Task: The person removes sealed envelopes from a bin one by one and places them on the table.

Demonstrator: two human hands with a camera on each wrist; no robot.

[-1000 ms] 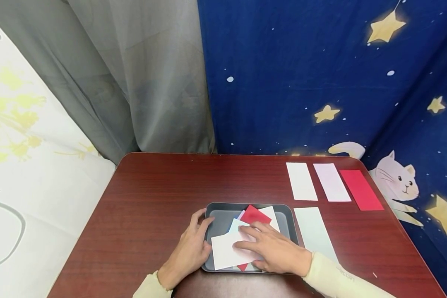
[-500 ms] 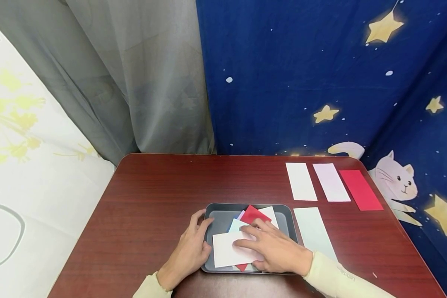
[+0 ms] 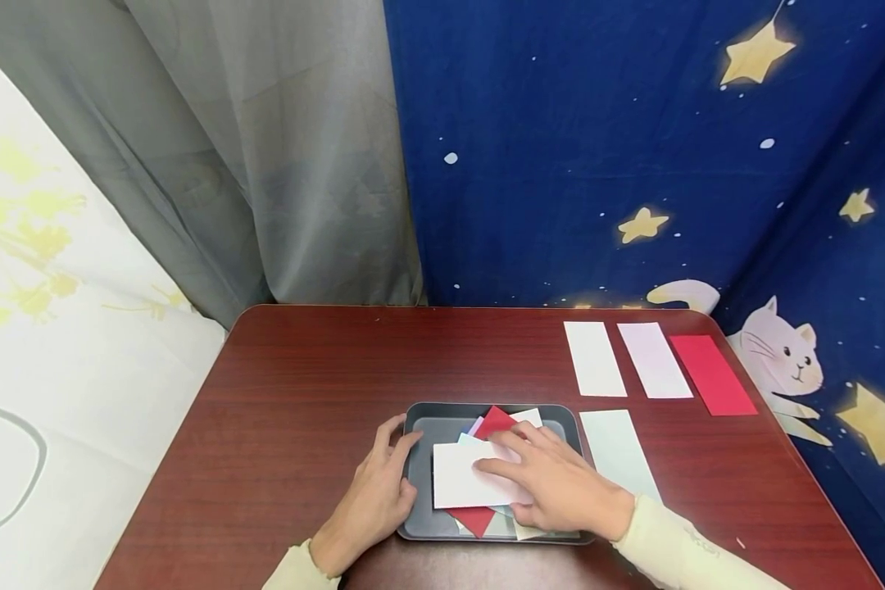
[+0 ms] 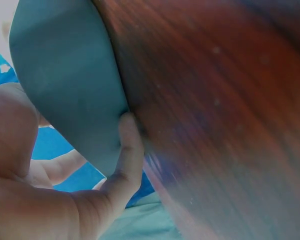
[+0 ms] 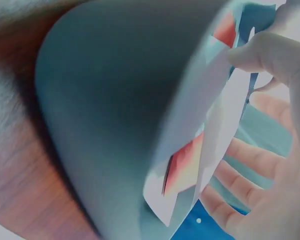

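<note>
A dark red wooden table (image 3: 302,393) stood before a grey curtain and a blue cloth printed with stars and a cat. Toward two o'clock on the table lay a row of three paper strips, white (image 3: 594,358), pale pink (image 3: 654,360) and red (image 3: 712,374), with a pale green strip (image 3: 615,451) just beside the tray at three o'clock.

At six o'clock sat a grey tray (image 3: 422,508) holding a loose heap of cards. The left hand (image 3: 372,500) rested with straight, relaxed fingers against the tray's nine-o'clock rim, steadying it; the left wrist view showed a fingertip touching that rim. The right hand (image 3: 556,483) lay over the heap, its fingers (image 3: 497,469) flat on the white card (image 3: 460,485) on top, while the right wrist view showed fingers curling under the lifted edge of that card (image 5: 225,115). A red card (image 3: 496,421) peeked out at twelve o'clock.

The step looked like picking one card out of the heap. The next move would likely call for a firm pinch on that single sheet, lifting it clear without dragging its neighbours.
</note>
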